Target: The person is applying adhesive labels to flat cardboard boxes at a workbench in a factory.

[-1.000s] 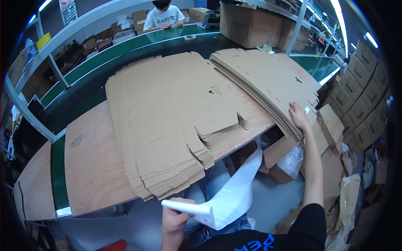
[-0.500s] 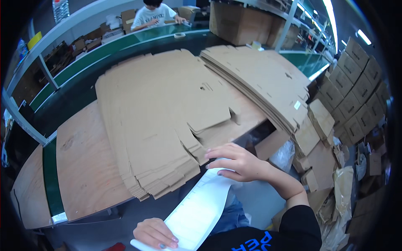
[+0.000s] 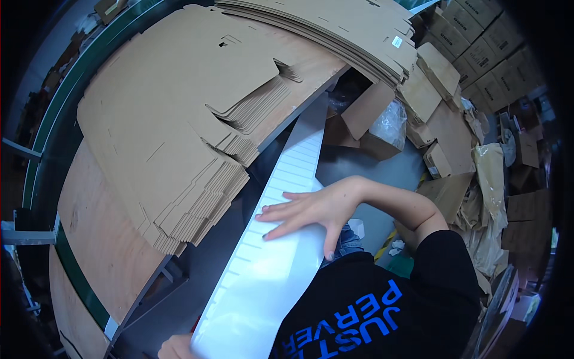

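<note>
A long, glossy white strip (image 3: 254, 272) with evenly spaced cross lines, like a strip of labels, runs slantwise from the lower edge to the table's edge. My right hand (image 3: 317, 210) lies across its middle, palm down, fingers spread. At the lower edge my left hand (image 3: 175, 347) holds the near end at its left side; part of that hand is cut off. Left of the strip, a stack of flat brown cardboard box blanks (image 3: 161, 102) lies on the wooden table (image 3: 98, 215), its slotted edge close by.
A second stack of cardboard blanks (image 3: 335, 24) lies at the far side. On the right are an open carton with clear plastic (image 3: 388, 122), loose cardboard and wrapping (image 3: 487, 203), and piled closed cartons (image 3: 484, 51). A green conveyor edge (image 3: 78, 281) passes at the left.
The view has swung down and right. The strip now stretches out longer toward the table's edge. My right hand has gone from holding its far end to lying spread on it.
</note>
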### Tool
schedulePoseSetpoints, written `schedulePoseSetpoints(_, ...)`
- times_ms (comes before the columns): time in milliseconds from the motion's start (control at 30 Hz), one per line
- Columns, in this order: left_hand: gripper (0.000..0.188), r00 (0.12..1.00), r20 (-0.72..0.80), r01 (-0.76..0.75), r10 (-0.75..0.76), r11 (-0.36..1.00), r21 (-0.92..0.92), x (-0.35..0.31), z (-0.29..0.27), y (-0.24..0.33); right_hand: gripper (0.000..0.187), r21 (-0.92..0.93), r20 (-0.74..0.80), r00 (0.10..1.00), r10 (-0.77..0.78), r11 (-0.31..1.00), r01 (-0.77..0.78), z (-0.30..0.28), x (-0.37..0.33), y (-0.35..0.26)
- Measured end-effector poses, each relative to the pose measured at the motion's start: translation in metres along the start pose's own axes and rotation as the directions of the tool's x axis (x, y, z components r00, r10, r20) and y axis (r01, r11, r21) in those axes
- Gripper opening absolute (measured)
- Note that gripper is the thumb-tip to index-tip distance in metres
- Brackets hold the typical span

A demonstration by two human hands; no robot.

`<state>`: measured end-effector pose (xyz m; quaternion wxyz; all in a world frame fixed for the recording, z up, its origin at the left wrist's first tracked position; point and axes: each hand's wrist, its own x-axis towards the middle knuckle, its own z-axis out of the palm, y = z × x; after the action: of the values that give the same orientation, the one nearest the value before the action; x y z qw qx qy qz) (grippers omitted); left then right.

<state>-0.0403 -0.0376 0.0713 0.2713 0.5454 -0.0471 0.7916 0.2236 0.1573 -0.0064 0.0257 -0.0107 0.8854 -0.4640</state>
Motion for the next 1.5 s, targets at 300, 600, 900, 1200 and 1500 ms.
schedulePoseSetpoints(300,0.019,0.899,0.355,-0.148,0.256,0.941,-0.304,0.007,-0.043,0.117,0.082,-0.066,0.045,0.968,-0.248,0.966,0.250,0.020,0.056,-0.033)
schedulePoseSetpoints(600,0.054,0.919,-0.015,0.390,-0.393,0.917,-0.087,-0.011,-0.067,0.090,0.056,0.153,-0.133,0.951,-0.280,0.942,0.299,-0.011,0.060,-0.025)
schedulePoseSetpoints(900,0.036,0.504,-0.722,0.851,-0.474,0.418,0.319,-0.022,-0.005,-0.085,0.045,0.040,-0.618,0.786,0.011,0.999,0.018,-0.032,0.067,-0.069)
schedulePoseSetpoints(1200,0.015,0.361,-0.774,0.927,-0.520,0.294,0.234,-0.027,-0.022,-0.088,0.022,-0.131,-0.741,0.670,-0.041,0.988,-0.085,-0.029,0.089,-0.051)
schedulePoseSetpoints(1500,0.025,0.286,-0.753,0.955,-0.592,0.236,0.178,-0.043,-0.015,-0.075,0.013,0.025,-0.744,0.666,0.061,0.998,-0.064,-0.021,0.090,-0.045)
